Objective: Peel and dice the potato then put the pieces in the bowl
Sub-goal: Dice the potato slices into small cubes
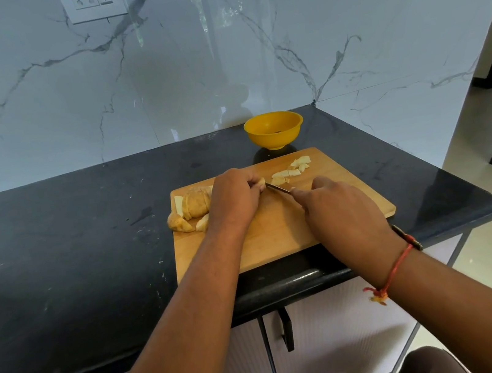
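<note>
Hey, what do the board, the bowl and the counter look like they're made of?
Board: likely wood or bamboo, with a matte tan surface and faint grain. Bowl: probably plastic, a uniform yellow with a soft sheen. Counter: looks like polished dark stone, speckled, with glossy reflections and a rounded edge.

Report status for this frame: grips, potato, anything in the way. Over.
Both busy: left grip holds potato piece on cutting board, right grip holds knife, blade at it. Board carries diced pieces, none seen in bowl. Path to bowl clear.
</note>
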A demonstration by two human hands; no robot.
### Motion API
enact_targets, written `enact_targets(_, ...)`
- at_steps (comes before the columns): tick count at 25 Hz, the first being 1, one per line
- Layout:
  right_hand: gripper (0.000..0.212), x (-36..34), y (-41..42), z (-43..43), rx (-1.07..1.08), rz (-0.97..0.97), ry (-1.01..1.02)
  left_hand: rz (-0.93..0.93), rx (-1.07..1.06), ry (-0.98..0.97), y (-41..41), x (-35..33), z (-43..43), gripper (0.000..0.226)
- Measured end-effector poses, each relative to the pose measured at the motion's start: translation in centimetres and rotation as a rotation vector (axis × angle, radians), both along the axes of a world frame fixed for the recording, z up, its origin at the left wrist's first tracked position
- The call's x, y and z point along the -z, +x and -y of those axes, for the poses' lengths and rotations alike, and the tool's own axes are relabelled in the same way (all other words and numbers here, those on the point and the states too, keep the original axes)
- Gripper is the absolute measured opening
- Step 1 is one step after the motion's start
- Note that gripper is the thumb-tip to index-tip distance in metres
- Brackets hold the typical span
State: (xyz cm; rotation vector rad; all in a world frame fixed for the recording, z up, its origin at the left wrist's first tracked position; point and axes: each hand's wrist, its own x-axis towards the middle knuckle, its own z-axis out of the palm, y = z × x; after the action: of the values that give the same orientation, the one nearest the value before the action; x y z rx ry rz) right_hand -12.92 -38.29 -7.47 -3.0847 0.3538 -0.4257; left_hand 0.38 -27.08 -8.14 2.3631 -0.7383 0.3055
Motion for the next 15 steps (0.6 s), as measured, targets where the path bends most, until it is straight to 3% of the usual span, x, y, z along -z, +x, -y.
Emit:
enact_targets(8,0.039,0.0,0.8,-0.7,0.037,0.197,0.124,-0.002,-0.011,-0.011,0.3,0.0,-0.3,0.010)
enact_targets(15,0.036,0.2,1.9,-1.5,0.024,0.133,0.154,-0.007,-0.043,0.006,0.6,0.1,0.1,0.013)
